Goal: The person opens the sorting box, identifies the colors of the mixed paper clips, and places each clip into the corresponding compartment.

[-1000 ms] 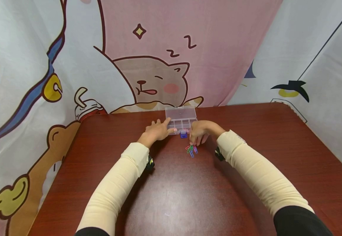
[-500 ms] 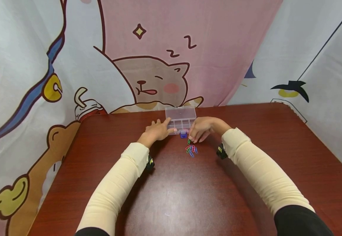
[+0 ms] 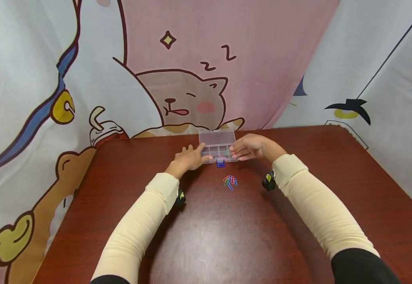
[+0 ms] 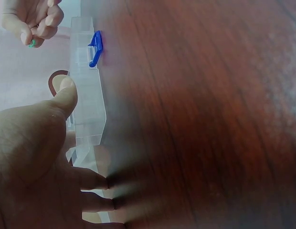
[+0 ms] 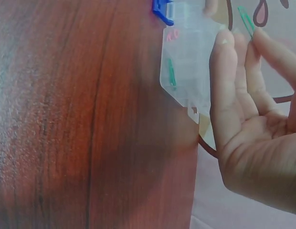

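A clear plastic compartment box (image 3: 213,148) stands at the far side of the table, its lid raised and its blue latch (image 3: 220,163) facing me. My left hand (image 3: 189,157) steadies the box's left end, fingers spread and fairly straight, thumb at the front rim. Over the right-hand compartments, my right hand (image 3: 251,147) pinches a green paper clip (image 5: 246,22) between thumb and fingertip. Through the box's wall, the right wrist view shows another green paper clip (image 5: 171,72) and something pink (image 5: 172,35). In front of the box lies a small pile of coloured paper clips (image 3: 230,182).
The brown wooden table (image 3: 206,228) reaches back to a hanging cartoon-print cloth (image 3: 263,59) just behind the box. Black wrist cameras sit under both cream sleeves (image 3: 312,197).
My right hand picked a green paper clip from the pile, lifted it, and carried it back and up to the box's right side. My left hand stays in place.
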Demonstrator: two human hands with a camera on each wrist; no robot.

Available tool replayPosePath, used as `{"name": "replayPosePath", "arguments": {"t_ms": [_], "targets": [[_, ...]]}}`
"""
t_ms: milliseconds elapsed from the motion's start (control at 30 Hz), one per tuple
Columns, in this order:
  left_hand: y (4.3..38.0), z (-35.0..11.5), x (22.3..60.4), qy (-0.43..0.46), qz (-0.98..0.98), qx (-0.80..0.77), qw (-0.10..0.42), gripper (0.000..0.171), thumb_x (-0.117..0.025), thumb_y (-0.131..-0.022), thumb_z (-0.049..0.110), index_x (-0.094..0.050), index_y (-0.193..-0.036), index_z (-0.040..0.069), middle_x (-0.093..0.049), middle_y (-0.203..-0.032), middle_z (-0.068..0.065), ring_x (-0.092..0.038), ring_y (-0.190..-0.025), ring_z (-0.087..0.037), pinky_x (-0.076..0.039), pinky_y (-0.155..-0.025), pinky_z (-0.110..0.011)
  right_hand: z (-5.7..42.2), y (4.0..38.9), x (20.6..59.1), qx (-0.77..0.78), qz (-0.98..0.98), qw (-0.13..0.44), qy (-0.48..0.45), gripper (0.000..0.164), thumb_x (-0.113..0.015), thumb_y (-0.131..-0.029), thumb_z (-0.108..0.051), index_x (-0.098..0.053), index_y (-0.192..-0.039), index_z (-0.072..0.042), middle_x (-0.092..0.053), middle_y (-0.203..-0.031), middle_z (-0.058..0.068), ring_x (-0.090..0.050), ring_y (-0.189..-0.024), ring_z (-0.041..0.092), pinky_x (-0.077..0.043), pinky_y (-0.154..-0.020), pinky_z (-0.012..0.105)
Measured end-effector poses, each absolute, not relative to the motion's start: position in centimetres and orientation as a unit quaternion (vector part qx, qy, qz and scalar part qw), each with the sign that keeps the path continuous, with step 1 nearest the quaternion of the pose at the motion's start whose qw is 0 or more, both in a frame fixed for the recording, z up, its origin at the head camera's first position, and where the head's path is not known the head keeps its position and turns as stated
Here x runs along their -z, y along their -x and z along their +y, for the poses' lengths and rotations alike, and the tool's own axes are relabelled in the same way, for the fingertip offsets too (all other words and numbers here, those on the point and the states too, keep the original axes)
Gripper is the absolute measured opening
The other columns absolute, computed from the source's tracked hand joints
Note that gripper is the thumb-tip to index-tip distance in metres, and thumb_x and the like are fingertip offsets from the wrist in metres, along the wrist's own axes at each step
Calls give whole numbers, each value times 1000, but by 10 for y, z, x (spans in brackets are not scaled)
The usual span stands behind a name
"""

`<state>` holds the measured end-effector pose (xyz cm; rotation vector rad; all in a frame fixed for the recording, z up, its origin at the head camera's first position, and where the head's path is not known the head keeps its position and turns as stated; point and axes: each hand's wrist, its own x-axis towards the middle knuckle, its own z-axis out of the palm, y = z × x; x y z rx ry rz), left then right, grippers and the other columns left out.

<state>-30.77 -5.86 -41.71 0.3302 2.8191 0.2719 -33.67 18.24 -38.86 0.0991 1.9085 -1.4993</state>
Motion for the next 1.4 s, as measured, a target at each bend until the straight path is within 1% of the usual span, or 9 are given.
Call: {"name": "replayPosePath", "arguments": {"t_ms": [267, 367, 533, 800, 1033, 1267, 1400], "targets": [[308, -60, 418, -118, 976, -100, 151, 72, -31, -86, 66, -11, -146, 31, -19, -145, -21, -17, -130, -43, -23, -93, -61, 191, 338, 385, 605, 720, 335, -60, 49, -66, -83, -15, -49, -124, 7, -59, -114, 17, -63, -86, 20, -46, -82, 37], [307, -60, 417, -118, 977, -102, 148, 72, -32, -86, 65, -12, -146, 30, -20, -145, -21, -18, -129, -43, -23, -93, -61, 193, 337, 383, 609, 718, 332, -58, 48, -66, -84, -16, -50, -124, 7, -59, -114, 17, -63, -87, 20, -47, -81, 36], [307, -60, 417, -118, 976, -102, 151, 73, -32, -86, 66, -12, -146, 30, -19, -145, -21, -18, -130, -43, -23, -93, -61, 197, 336, 381, 617, 714, 326, -58, 41, -65, -84, -16, -56, -118, 4, -64, -104, 14, -63, -87, 21, -48, -77, 35], [309, -61, 418, -123, 975, -101, 155, 73, -31, -85, 67, -11, -146, 31, -20, -145, -21, -18, -130, -43, -23, -92, -62, 200, 337, 383, 610, 723, 313, -79, 50, -66, -84, -17, -50, -126, 4, -61, -110, 16, -63, -87, 22, -48, -78, 37], [307, -61, 416, -120, 975, -104, 153, 73, -32, -86, 66, -12, -146, 31, -19, -146, -21, -17, -130, -43, -23, -93, -61, 199, 338, 383, 604, 727, 315, -83, 47, -65, -85, -16, -51, -124, 4, -63, -106, 14, -64, -82, 20, -48, -78, 37], [308, -61, 417, -120, 975, -103, 155, 73, -31, -85, 67, -10, -146, 31, -18, -146, -21, -16, -130, -43, -21, -94, -61, 197, 337, 384, 591, 736, 319, -77, 47, -64, -85, -18, -50, -125, 4, -58, -115, 17, -64, -84, 19, -46, -81, 39], [308, -60, 416, -120, 976, -103, 150, 72, -31, -86, 66, -11, -146, 31, -19, -146, -21, -16, -130, -43, -22, -93, -61, 196, 337, 385, 578, 744, 330, -63, 49, -66, -84, -19, -50, -125, 4, -57, -117, 18, -64, -84, 20, -47, -80, 39]]}}
